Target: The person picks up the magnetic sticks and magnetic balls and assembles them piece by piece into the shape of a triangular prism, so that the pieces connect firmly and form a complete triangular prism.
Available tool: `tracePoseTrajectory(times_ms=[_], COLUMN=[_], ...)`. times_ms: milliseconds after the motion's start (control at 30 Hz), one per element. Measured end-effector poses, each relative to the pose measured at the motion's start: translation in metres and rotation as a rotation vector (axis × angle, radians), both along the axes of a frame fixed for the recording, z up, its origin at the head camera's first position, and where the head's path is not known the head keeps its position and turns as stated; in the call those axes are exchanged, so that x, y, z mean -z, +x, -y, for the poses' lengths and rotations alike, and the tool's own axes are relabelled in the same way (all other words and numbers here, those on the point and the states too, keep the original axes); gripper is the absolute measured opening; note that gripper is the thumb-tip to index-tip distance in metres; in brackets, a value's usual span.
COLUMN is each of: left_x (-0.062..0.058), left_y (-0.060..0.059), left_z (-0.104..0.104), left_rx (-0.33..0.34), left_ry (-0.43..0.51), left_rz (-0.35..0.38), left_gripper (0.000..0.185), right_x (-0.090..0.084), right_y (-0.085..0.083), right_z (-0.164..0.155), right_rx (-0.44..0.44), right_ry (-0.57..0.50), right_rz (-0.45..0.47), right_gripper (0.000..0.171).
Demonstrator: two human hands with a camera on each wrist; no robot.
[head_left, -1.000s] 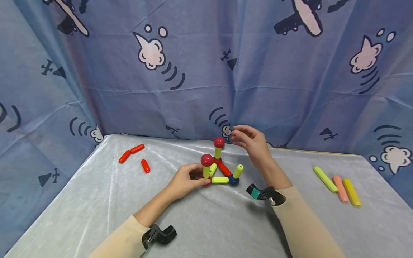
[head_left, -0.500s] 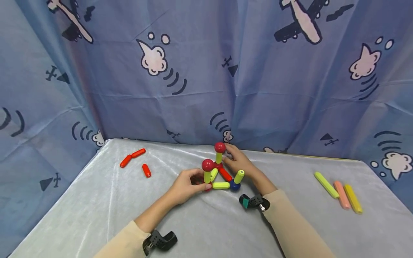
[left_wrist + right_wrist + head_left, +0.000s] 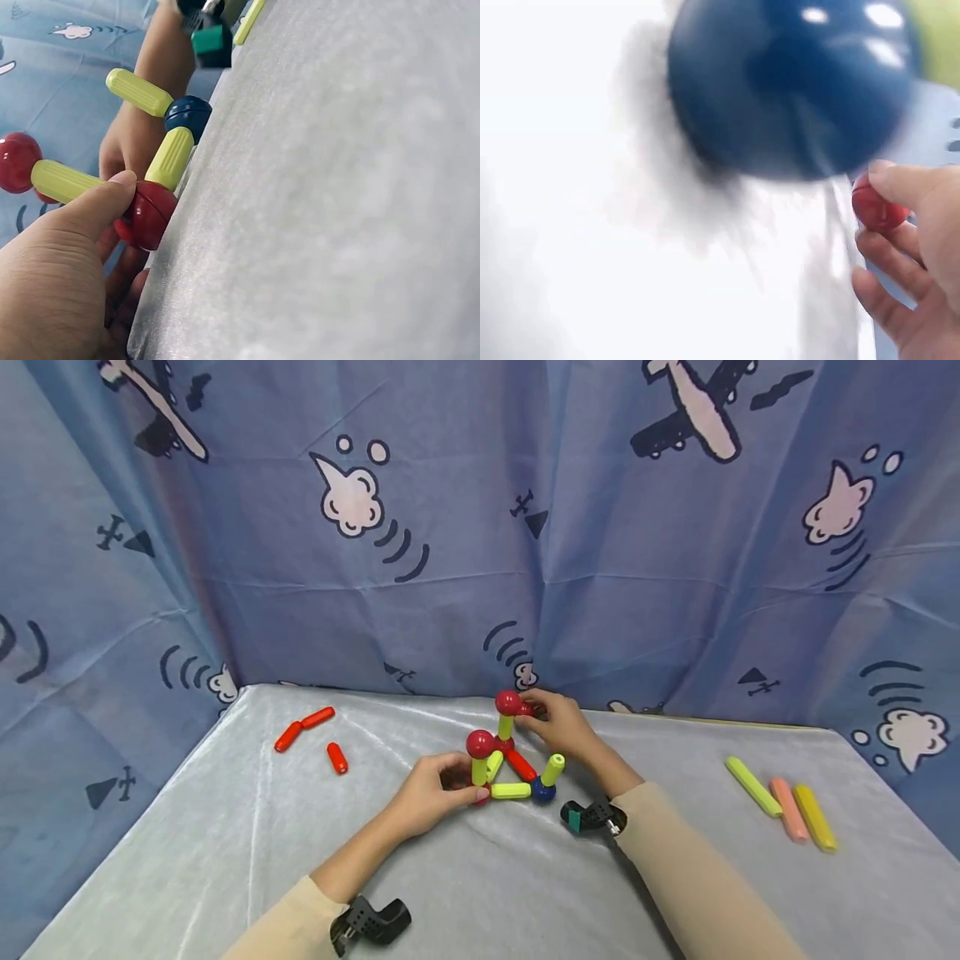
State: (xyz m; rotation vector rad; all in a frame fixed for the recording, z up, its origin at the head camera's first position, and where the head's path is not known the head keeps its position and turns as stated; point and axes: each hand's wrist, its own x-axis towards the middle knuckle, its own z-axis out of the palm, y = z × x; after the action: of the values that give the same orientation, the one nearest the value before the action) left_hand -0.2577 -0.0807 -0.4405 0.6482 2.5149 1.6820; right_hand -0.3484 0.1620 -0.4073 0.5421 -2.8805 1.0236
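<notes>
My left hand [image 3: 429, 797] pinches a red ball [image 3: 154, 214] at the near left corner of a triangular frame of magnetic rods and balls. Yellow-green rods [image 3: 512, 791] and a red rod [image 3: 521, 766] form its sides. Upright rods at two corners carry red balls [image 3: 480, 744]. A blue ball [image 3: 543, 790] at the right corner bears a bare-ended, slightly tilted yellow-green rod [image 3: 553, 770]. Behind the frame, my right hand [image 3: 564, 725] pinches a separate red ball [image 3: 879, 206] between thumb and fingers. It appears beside the far upright's top ball [image 3: 507, 702].
Several red rods [image 3: 337, 758] lie at the left of the cloth-covered table [image 3: 187, 827]. At the right lie a yellow-green rod [image 3: 753, 787], a pink rod [image 3: 790, 810] and a yellow rod [image 3: 816, 818]. A blue printed curtain [image 3: 450, 527] hangs behind.
My right hand has come down from its raised position to behind the frame and now shows a red ball in its fingers. The left hand keeps its grip in place.
</notes>
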Motion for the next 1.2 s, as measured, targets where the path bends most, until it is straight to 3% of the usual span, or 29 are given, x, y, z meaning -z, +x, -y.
tracePoseTrajectory(times_ms=[367,700,900,1200], left_x=[-0.001,0.000,-0.001,0.002], left_y=[0.000,-0.001,0.001,0.001], left_z=[0.002,0.001,0.000,0.002], left_rx=[-0.010,0.000,0.007,0.010], left_ry=[-0.004,-0.004,0.001,-0.007], left_rz=[-0.015,-0.006,0.003,0.007], left_gripper=[0.027,0.029,0.028,0.028], right_x=[-0.040,-0.067,-0.064,-0.055], right_y=[0.047,0.094,0.095,0.092], right_z=[-0.038,-0.055,-0.065,-0.064], right_rx=[-0.013,-0.082,-0.128,-0.325], right_ry=[-0.190,-0.255,-0.295,-0.312], right_rz=[0.067,0.102,0.139,0.070], right_gripper=[0.041,0.040,0.040,0.035])
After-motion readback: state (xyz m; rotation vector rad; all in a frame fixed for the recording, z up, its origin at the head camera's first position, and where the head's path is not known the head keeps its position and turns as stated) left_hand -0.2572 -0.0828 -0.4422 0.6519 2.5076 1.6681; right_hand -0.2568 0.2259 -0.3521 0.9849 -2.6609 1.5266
